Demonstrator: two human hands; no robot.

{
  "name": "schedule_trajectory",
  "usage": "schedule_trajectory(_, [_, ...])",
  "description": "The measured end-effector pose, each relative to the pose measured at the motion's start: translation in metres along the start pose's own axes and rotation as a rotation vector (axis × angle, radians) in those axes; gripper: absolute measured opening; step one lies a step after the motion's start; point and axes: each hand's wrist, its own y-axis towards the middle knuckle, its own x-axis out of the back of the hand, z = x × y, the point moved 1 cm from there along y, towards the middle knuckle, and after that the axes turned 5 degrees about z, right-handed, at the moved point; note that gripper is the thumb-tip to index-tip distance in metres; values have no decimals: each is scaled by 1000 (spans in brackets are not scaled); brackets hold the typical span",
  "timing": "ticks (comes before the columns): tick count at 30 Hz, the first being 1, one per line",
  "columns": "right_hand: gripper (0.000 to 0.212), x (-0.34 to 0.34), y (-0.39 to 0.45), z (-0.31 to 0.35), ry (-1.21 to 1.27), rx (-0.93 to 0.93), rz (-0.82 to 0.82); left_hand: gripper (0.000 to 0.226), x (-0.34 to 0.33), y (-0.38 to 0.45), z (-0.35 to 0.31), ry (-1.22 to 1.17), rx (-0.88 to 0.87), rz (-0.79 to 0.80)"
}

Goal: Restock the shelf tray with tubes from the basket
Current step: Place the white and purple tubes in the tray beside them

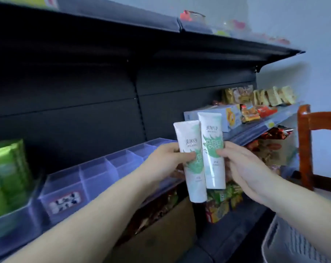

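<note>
- Centrally, left hand [167, 156] raised before the shelf, fingers and thumb curled round the left tube [191, 160] at mid-body.
- Right hand [242, 166] level with it, thumb pinching the front of the right tube [212, 149], fingers wrapped behind.
- Both tubes white with green leaf print and printed lettering, held near upright, crimped flat ends topmost, side by side and touching or almost touching along their long edges.
- Right tube held slightly higher than the left; left tube's lower end hanging below the hands.
- Tubes held in the air in front of the shelf edge, not inside any compartment.
- Clear divided shelf tray [96, 173] just left of the hands, running along the shelf front; several compartments visible with nothing seen in them, though blurred.
- Black-and-white label [65, 203] on the tray front, unreadable.
- Green packages [9, 175] at far left in a separate clear bin.
- Pale blue boxes [215, 115] directly behind the tubes; assorted snack packets [255, 103] further right on the same shelf.
- Cardboard box [160, 234] and more bagged goods on the level below.
- White basket [286, 243] at lower right, only partly in frame, contents not visible.
- Brown wooden chair [308, 141] at right edge.
</note>
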Motion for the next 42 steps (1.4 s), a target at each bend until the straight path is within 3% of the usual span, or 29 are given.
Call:
schedule_trajectory(7, [20, -109, 21, 38, 30, 181, 177, 14, 95, -68, -63, 240, -93, -234])
schedule_trajectory(12, [18, -165, 42, 62, -65, 246, 357, 12, 152, -97, -91, 461, -62, -364])
schedule_trajectory(16, [25, -199, 68, 77, -180, 245, 503, 14, 191, -104, -99, 476, 17, -450])
schedule_trajectory(23, [23, -232, 109, 66, -201, 173, 561, 19, 228, -92, -88, 381, 183, -479])
schedule_trajectory(35, [23, -230, 138, 12, -273, 81, 577, 16, 247, -60, -64, 649, 481, -341])
schedule_trajectory(42, [19, -231, 136, -2, -501, 45, 604, 18, 261, -59, -58, 706, 531, -361])
